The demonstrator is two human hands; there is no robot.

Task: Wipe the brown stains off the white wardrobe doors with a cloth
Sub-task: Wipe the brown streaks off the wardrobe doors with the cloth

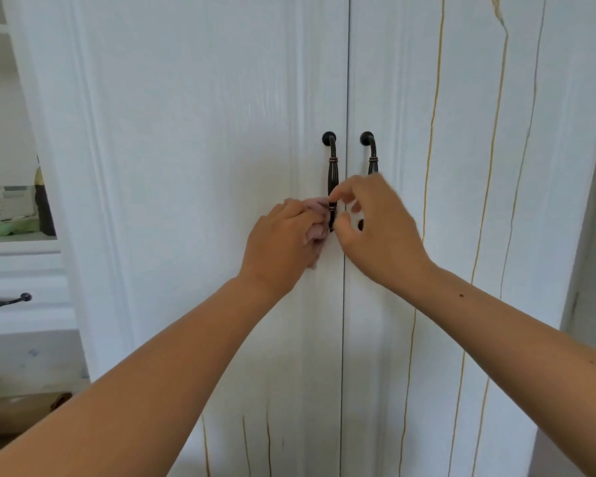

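Two white wardrobe doors fill the view, the left door [193,166] and the right door [461,98]. Long brown drip stains [430,132] run down the right door, and shorter brown streaks [268,438] mark the bottom of the left door. My left hand [279,242] grips a pale pink cloth [315,215] bunched against the lower part of the left dark handle [332,173]. My right hand [379,228] is beside it with thumb and forefinger curled at that handle's lower end, and it covers most of the right handle [370,149].
To the left is an open shelf [14,239] with a dark bottle, a white basket and green items. Below it is a white drawer with a dark handle [6,300]. A grey wall edge stands at the far right.
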